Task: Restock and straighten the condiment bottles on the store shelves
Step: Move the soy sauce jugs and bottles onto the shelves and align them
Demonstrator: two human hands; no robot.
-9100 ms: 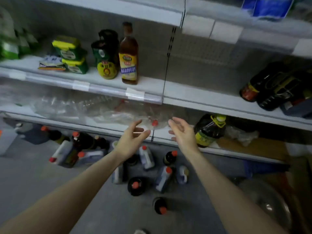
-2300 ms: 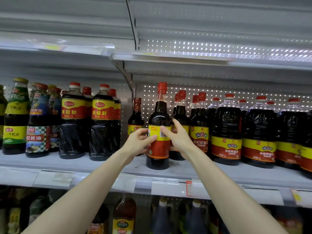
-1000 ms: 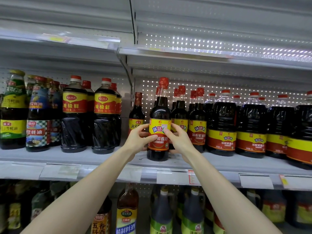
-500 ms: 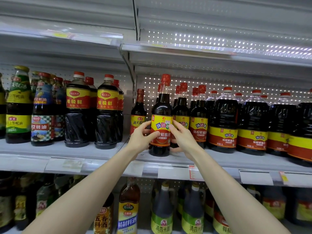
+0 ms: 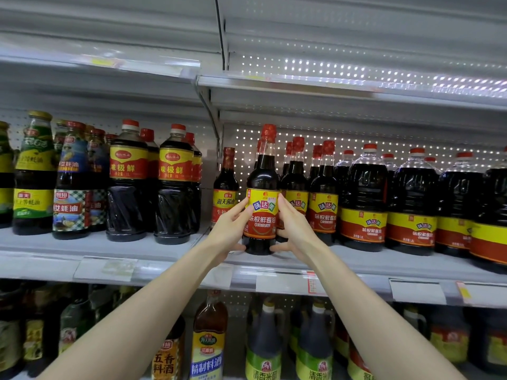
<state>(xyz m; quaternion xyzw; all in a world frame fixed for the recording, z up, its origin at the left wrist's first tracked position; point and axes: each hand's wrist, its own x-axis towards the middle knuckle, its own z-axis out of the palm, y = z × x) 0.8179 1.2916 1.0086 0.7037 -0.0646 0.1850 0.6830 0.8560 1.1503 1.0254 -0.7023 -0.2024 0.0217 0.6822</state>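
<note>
A tall dark soy sauce bottle (image 5: 262, 193) with a red cap and a yellow-and-red label stands upright at the front of the middle shelf (image 5: 170, 250). My left hand (image 5: 229, 231) holds its left side, thumb near the base. My right hand (image 5: 292, 229) holds its right side, fingers reaching up along the label. The label faces me. Matching bottles (image 5: 323, 198) stand in rows just to its right and behind it.
A smaller red-capped bottle (image 5: 225, 187) stands just left of the held one, set further back. Large soy sauce jugs (image 5: 363, 204) fill the right. Bottles with yellow-red labels (image 5: 127, 182) and oyster sauce bottles (image 5: 72, 185) stand on the left. Vinegar and cooking wine bottles (image 5: 210, 341) line the shelf below.
Both hands have stayed on the bottle; over the last seconds its label has turned round to face me. Nine seconds ago my open hands reached over a different, nearly bare shelf.
</note>
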